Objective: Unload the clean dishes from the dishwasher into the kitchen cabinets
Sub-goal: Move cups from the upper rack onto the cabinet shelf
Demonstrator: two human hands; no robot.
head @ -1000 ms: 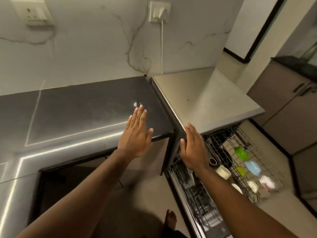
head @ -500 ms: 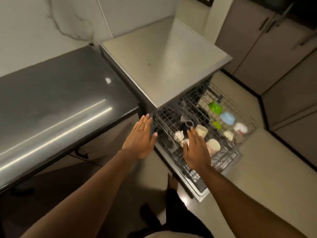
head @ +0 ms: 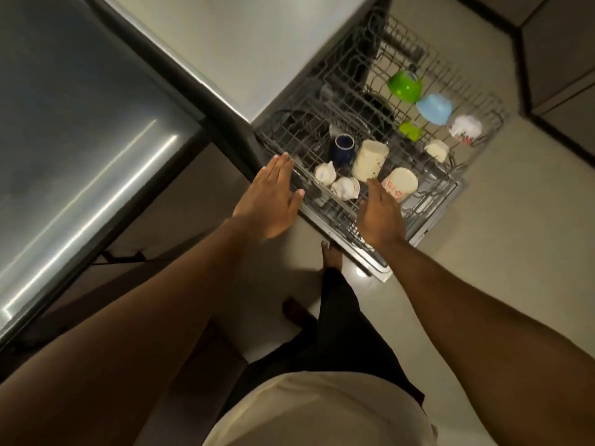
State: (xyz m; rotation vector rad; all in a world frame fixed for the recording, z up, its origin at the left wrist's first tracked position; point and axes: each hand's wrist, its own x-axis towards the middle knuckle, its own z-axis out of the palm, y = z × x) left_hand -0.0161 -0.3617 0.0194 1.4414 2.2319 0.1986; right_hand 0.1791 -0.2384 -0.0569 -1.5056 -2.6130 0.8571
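The dishwasher's wire rack (head: 289, 140) is pulled out below the pale counter. It holds a dark blue cup (head: 343, 149), a tall cream mug (head: 369, 160), a cream mug with red print (head: 401, 185), small white cups (head: 345, 188), a green bowl (head: 405, 85), a light blue bowl (head: 434, 107) and a white patterned bowl (head: 466, 128). My left hand (head: 272, 196) hovers flat over the rack's near left edge, holding nothing. My right hand (head: 380, 214), fingers straight, is above the rack's front, just short of the cream mugs.
A dark glossy countertop (head: 74, 130) runs along the left, with cabinet fronts beneath it. The pale dishwasher top (head: 257, 43) is behind the rack. Brown cabinets (head: 560, 59) stand at the right across the tiled floor. My bare foot (head: 331, 255) is beside the open dishwasher door.
The view has tilted down from the counter to the rack. Both hands have come down from counter height to just over the rack's front, still flat and holding nothing.
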